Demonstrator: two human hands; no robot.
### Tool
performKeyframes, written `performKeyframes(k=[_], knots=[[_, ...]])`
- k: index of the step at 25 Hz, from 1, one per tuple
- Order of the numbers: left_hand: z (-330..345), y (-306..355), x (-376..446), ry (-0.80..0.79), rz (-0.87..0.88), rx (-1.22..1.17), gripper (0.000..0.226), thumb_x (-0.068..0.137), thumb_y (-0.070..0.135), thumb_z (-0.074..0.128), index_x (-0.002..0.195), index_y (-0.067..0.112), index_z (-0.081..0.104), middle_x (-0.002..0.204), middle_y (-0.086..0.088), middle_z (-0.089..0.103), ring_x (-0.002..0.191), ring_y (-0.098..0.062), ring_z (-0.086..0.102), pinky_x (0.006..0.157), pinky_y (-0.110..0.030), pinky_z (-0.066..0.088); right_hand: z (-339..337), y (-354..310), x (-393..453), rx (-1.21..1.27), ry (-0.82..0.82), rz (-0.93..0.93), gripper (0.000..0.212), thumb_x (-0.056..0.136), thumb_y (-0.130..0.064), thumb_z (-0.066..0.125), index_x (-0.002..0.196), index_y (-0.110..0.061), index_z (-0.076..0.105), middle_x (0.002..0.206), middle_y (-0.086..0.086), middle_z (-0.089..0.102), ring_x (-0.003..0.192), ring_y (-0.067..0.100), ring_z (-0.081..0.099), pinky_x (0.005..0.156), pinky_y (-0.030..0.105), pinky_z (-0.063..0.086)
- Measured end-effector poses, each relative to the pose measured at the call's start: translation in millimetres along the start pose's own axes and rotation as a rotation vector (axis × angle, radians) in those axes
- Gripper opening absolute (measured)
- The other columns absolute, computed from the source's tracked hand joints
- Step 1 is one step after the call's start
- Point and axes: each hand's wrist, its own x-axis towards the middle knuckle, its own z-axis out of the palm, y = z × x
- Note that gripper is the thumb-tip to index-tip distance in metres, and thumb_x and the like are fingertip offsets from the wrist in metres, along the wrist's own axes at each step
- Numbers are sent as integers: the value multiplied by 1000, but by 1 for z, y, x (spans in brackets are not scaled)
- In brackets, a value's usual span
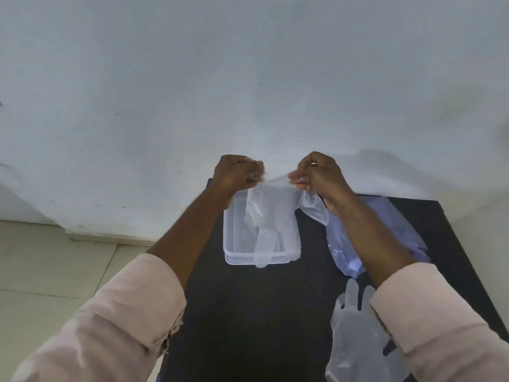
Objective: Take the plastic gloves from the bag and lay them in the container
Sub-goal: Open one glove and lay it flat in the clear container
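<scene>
Both my hands hold one clear plastic glove (275,216) by its cuff, stretched between them. My left hand (235,173) pinches the left corner and my right hand (316,172) the right corner. The glove hangs fingers down over the clear rectangular container (230,238) on the black table, its fingertips draping past the container's near rim. The bluish plastic bag (385,216) lies on the table under my right forearm. Another clear glove (355,323) lies flat at the near right, partly hidden by my right sleeve.
The black table (248,312) stands against a white wall (248,78). Pale floor tiles (55,271) show to the left of the table. My pink sleeves cover the lower corners of the view.
</scene>
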Motion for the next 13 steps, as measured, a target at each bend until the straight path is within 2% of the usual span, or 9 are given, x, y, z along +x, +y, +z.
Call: performKeyframes(k=[2,5,8,9,10,11,13], knots=[[0,-2,26,70,-37,-2,16,80,13,74,90,0,73,92,-17,74,85,-26,71,79,-32,59,9,3,29,-33,25,-19,19,85,-2,43,77,-15,54,85,12,74,81,25,72,71,29,54],[-1,2,62,157,-54,-15,18,73,12,78,87,0,76,87,-16,73,83,-25,70,81,-33,60,19,5,71,-91,42,-81,16,87,-5,43,78,-15,53,86,9,75,85,21,73,75,30,55],[-5,8,84,209,54,-4,12,66,21,79,72,10,78,88,-13,76,82,-22,68,89,-38,58,24,3,97,-150,66,-265,11,90,-6,44,84,-9,53,91,11,75,78,3,69,73,23,53],[-6,10,85,224,120,7,15,66,25,77,73,12,78,90,-11,77,83,-21,69,90,-39,56,25,1,99,-159,92,-347,11,90,-5,44,85,-7,53,91,12,74,76,4,67,70,22,50],[-7,11,85,242,193,22,15,68,27,75,75,15,79,91,-8,78,85,-20,69,90,-38,54,26,-1,99,-167,123,-434,10,90,-5,43,86,-4,53,90,13,74,74,13,66,67,24,47],[-7,10,83,253,263,32,13,73,27,73,78,17,79,90,-5,78,86,-17,70,88,-36,54,27,-1,96,-172,155,-518,10,92,-6,44,87,-3,52,87,15,73,71,22,62,63,28,45],[-8,0,74,270,350,50,14,82,23,72,89,13,79,89,-4,77,85,-12,70,81,-30,54,32,10,87,-176,198,-645,13,97,-10,46,87,-2,50,86,18,72,62,29,53,59,31,41]])
